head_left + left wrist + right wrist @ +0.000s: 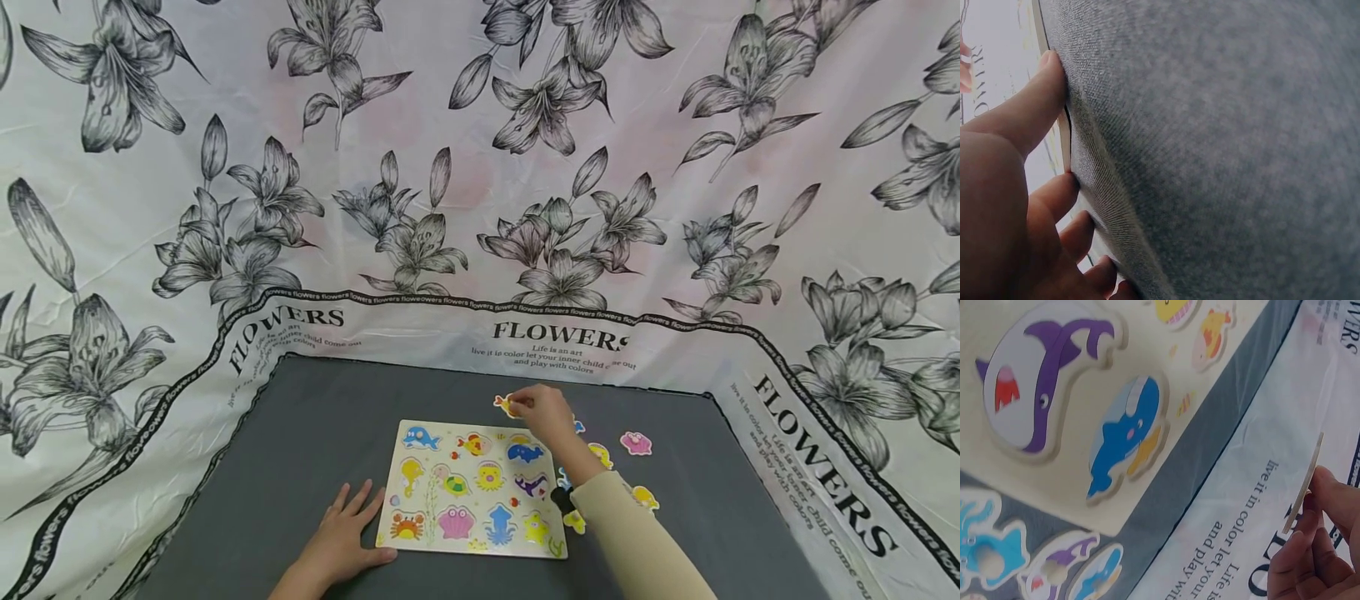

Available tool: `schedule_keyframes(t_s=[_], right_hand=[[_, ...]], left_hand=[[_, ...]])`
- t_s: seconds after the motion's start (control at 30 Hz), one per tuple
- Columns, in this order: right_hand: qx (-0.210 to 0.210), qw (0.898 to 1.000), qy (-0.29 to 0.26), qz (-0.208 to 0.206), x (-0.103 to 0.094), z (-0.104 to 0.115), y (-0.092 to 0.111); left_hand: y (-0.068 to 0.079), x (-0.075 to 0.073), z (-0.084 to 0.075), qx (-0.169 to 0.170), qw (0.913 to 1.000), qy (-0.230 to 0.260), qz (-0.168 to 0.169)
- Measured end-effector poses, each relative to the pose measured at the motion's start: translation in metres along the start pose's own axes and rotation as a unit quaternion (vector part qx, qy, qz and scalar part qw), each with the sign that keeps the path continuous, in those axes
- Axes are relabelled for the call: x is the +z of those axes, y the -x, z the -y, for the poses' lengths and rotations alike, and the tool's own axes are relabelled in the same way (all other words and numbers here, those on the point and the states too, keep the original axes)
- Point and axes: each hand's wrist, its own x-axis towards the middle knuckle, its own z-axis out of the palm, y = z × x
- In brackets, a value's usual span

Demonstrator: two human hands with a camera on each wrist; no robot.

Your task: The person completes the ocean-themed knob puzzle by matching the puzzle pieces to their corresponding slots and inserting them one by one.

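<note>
My right hand pinches a thin fish puzzle piece between thumb and fingers above the far edge of the puzzle board. In the right wrist view that piece appears edge-on. The pale board carries pictures of sea animals, among them a crab, a pink shell and a dark blue whale. My left hand lies at the board's near left corner, fingers spread, its thumb and fingertips right at the edge. Nothing is held in it.
Several loose pieces lie right of the board, including a pink shell piece, a yellow piece and a blue octopus piece with a round knob. A dark grey cloth covers the table; a flower-printed sheet rises behind it.
</note>
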Motion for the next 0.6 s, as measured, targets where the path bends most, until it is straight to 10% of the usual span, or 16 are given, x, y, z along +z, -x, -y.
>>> schedule_keyframes(t_s=[0.6], right_hand=[[-0.007, 0.999, -0.005, 0.041, 0.035, 0.013, 0.007]], left_hand=[[0.000, -0.002, 0.000, 0.007, 1.0000, 0.000, 0.000]])
